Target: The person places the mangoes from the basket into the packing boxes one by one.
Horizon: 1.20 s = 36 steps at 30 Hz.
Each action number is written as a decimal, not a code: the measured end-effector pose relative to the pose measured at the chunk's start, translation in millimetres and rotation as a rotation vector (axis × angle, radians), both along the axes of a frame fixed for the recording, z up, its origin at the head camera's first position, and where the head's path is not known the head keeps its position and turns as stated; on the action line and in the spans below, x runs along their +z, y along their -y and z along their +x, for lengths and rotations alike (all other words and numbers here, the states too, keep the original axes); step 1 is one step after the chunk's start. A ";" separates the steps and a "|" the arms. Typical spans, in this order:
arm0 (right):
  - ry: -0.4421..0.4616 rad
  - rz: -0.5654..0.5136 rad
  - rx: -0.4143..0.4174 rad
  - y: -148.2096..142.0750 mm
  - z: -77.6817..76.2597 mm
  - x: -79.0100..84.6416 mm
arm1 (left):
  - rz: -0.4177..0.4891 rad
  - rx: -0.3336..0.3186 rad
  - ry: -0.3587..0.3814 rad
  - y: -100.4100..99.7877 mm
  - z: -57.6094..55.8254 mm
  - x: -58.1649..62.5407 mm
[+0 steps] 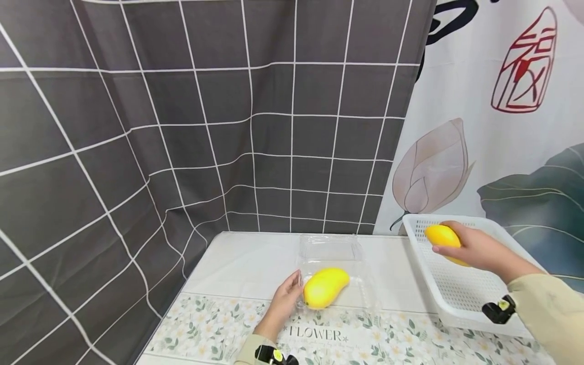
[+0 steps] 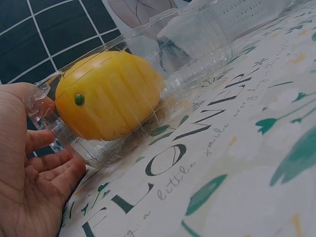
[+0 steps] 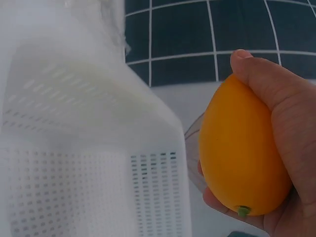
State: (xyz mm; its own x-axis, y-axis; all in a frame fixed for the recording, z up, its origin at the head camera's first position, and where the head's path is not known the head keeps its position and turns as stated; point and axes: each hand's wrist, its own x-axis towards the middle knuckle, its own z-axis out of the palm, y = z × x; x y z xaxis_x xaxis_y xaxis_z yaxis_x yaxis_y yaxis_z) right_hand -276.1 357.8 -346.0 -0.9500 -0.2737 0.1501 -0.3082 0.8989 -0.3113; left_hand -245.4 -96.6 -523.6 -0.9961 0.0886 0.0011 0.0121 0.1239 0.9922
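A yellow mango (image 1: pixel 326 288) lies in a clear plastic clamshell box (image 1: pixel 362 284), its small green stem end (image 2: pixel 79 99) facing the left wrist camera. My left hand (image 1: pixel 286 296) grips the near left edge of that box, the thumb at its rim and the fingers along the outer wall. Over the white basket (image 1: pixel 461 289), my right hand (image 1: pixel 479 248) holds a second mango (image 3: pixel 244 153), thumb along one side and fingers curled beneath. In the right wrist view this mango's green stem end points down, beside the basket's wall.
The box's lid (image 1: pixel 329 248) lies folded back toward the wall side. Under the box is a white table cover with a flower-printed band (image 1: pixel 214 324). A dark grid-patterned curtain (image 1: pixel 315 142) hangs behind and at the left; a white printed curtain (image 1: pixel 479 152) hangs behind the basket.
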 end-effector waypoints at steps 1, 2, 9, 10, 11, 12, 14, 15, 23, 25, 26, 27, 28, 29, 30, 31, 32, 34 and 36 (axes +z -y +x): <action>-0.007 0.001 0.007 3.2 -0.4 1.9 | 0.008 0.002 0.001 0.0 -0.5 0.9; -0.013 0.000 0.013 6.8 -0.5 3.5 | 0.011 0.002 -0.002 0.0 -0.4 1.3; -0.023 -0.005 0.052 30.4 4.7 7.1 | -0.006 0.014 0.010 -0.6 6.5 1.6; -0.021 -0.006 0.055 32.7 5.3 7.4 | -0.002 0.011 0.004 -0.5 6.8 1.3; -0.021 -0.004 0.056 35.3 5.6 8.0 | 0.002 0.010 0.000 -0.6 6.8 1.1; -0.024 -0.005 0.060 37.5 5.8 8.7 | 0.007 0.009 -0.003 -0.7 6.5 1.0; -0.028 -0.009 0.071 41.0 5.9 9.8 | 0.014 0.005 -0.006 -1.1 5.4 0.1; -0.030 -0.010 0.078 42.5 5.9 10.1 | 0.013 0.006 -0.002 -1.4 4.9 -0.6; -0.049 -0.029 0.123 57.8 3.4 4.0 | -0.009 0.036 0.035 -3.6 1.3 0.4; -0.049 -0.024 0.131 62.1 3.0 2.6 | -0.007 0.033 0.037 -4.0 1.9 1.0; -0.047 -0.023 0.136 64.0 2.7 1.7 | -0.007 0.033 0.035 -4.2 2.1 1.0; -0.047 -0.021 0.141 66.0 2.3 1.0 | -0.004 0.028 0.030 -4.2 2.3 0.9; -0.046 -0.025 0.149 68.1 1.8 0.2 | -0.003 0.028 0.027 -4.1 2.5 0.8; -0.046 -0.025 0.155 70.4 1.5 -0.5 | -0.001 0.027 0.025 -3.9 2.6 0.8; -0.047 -0.028 0.164 72.7 0.9 -1.3 | 0.002 0.027 0.023 -3.7 2.6 0.7; -0.047 -0.033 0.177 74.9 0.4 -2.1 | 0.001 0.028 0.023 -3.5 2.3 0.6; -0.046 -0.037 0.185 77.3 0.0 -3.1 | 0.001 0.031 0.026 -3.5 2.1 0.8; -0.039 -0.043 0.201 81.9 -0.5 -5.3 | -0.004 0.038 0.039 -3.2 1.6 1.1; -0.032 -0.049 0.219 86.1 -0.4 -7.6 | -0.004 0.037 0.053 -3.1 1.4 1.1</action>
